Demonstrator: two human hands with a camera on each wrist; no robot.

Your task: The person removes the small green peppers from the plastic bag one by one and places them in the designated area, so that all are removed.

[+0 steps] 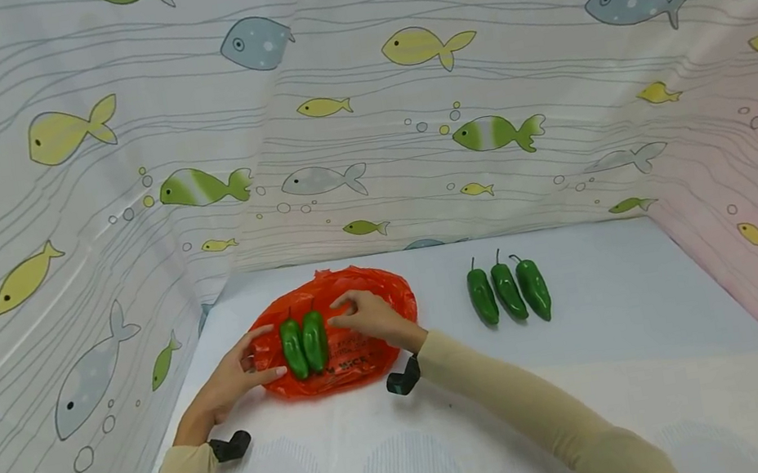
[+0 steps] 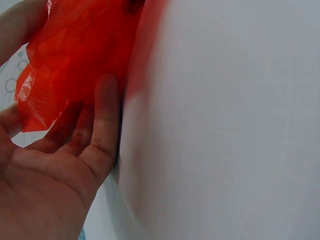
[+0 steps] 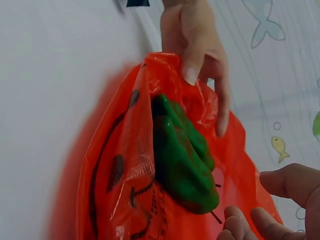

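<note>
Two green chili peppers lie side by side in an open red plastic bag, stems pointing away; the right wrist view shows the same peppers in the bag's mouth. At the bag's left rim, my left hand holds the plastic, its thumb on the inner side and some fingers outside. Through the left wrist camera, those fingers press along the bag's outer side near the table. My right hand hovers over the bag's right part, fingers bent with a gap to the thumb, holding nothing.
Three more green peppers lie in a row on the white table, to the right of the bag. A fish-printed curtain rises behind the table and along both sides.
</note>
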